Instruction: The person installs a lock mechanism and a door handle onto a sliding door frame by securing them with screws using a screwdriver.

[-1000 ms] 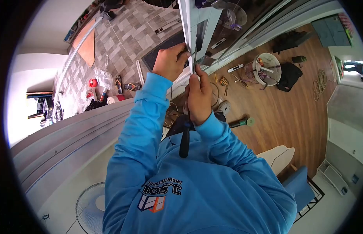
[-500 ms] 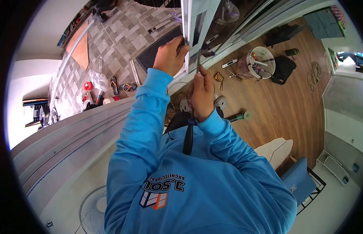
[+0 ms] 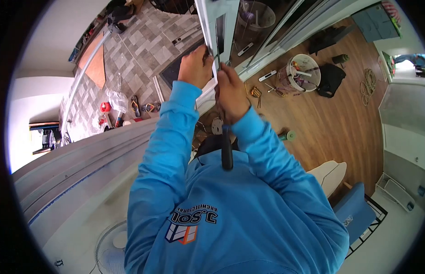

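two sandals (image 3: 143,107) lie on the tiles (image 3: 144,50). the left grip (image 3: 208,58) is curled at the edge of one white door (image 3: 204,18); i cannot tell if it pinches it. one long tool (image 3: 227,153), with a black handle and a blue collar, points back toward the blue shirt (image 3: 240,205), and the right grip (image 3: 221,71) is closed on it near the door. on the wood floor (image 3: 331,123) are one level (image 3: 267,76), one dirty white bucket (image 3: 285,78), one black bag (image 3: 331,80) and one coiled rope (image 3: 368,86).
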`<state>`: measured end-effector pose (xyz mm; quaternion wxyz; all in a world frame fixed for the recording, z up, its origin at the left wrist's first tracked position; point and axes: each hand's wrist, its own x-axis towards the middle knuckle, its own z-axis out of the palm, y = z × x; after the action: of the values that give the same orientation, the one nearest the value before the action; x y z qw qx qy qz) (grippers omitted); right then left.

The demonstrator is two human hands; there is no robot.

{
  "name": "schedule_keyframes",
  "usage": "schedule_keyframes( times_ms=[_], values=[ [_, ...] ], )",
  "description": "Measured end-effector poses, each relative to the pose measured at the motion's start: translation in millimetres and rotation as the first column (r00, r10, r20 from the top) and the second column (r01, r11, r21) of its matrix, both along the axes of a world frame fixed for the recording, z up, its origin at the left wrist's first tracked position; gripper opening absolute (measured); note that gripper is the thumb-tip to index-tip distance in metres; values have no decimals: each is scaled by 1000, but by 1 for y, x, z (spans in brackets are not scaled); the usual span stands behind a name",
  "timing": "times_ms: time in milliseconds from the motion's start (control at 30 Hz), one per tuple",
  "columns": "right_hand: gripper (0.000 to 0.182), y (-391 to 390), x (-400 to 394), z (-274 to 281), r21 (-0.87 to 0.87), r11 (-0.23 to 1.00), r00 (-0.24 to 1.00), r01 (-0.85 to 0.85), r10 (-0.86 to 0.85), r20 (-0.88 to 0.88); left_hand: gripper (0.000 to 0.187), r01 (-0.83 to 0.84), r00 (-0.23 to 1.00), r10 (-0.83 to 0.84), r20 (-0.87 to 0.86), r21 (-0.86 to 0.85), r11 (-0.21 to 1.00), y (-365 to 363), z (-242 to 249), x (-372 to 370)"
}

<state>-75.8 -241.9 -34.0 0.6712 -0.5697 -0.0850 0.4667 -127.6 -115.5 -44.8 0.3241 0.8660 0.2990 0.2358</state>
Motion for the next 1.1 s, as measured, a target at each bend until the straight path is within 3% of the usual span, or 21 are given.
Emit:
schedule_keyframes(
  times_ms=[167,333,467,567,667,733,767,833,867,933,967,1000,1033,1067,1100],
  values=[
    [41,7,-2,0,9,1000,998,30,-30,-63,16,-19,1000,19,-3,-27,999,-4,8,1],
    [38,-2,-13,50,63,993,973,97,-81,-216,17,-28,999,28,-28,-11,1000,-4,11,2],
    [34,8,3,26,13,997,968,74,-68,-243,17,-15,1000,14,-16,-9,1000,-8,10,-1],
    [31,2,-9,62,43,995,976,89,-79,-205,17,-8,999,7,-42,-42,999,-1,14,0],
    [30,5,-10,52,54,995,987,89,-80,-142,18,12,999,-17,-45,-99,995,-3,16,-3],
    [30,13,-5,69,-51,995,973,84,-93,-210,17,38,998,-43,-51,-84,996,2,13,-2],
    [30,11,-6,78,-52,995,975,90,-99,-199,17,50,998,-46,47,-98,994,4,3,-2],
    [28,3,-14,107,111,990,989,84,-70,-127,18,55,996,-51,75,-54,997,7,-10,-2],
    [28,7,-15,93,110,988,988,107,-93,-119,19,59,994,-58,96,0,998,12,-14,-1],
    [28,21,-7,41,78,992,995,101,-101,-12,25,23,992,-27,-121,-35,999,17,-11,-2],
    [28,24,-7,30,68,992,944,104,-120,308,30,50,995,-14,102,-360,932,47,-75,2],
    [29,28,-11,20,33,992,791,122,-118,600,30,124,991,-111,70,-214,969,32,-36,-4],
    [28,35,-7,14,170,985,846,33,-118,520,27,251,964,-202,171,-349,903,34,-32,-7],
    [27,12,-15,89,238,967,947,89,-157,282,27,337,936,-274,222,-332,881,28,-25,1],
    [29,19,-19,93,358,917,957,178,-245,152,26,279,958,-254,130,-230,932,24,-19,4]
  ],
)
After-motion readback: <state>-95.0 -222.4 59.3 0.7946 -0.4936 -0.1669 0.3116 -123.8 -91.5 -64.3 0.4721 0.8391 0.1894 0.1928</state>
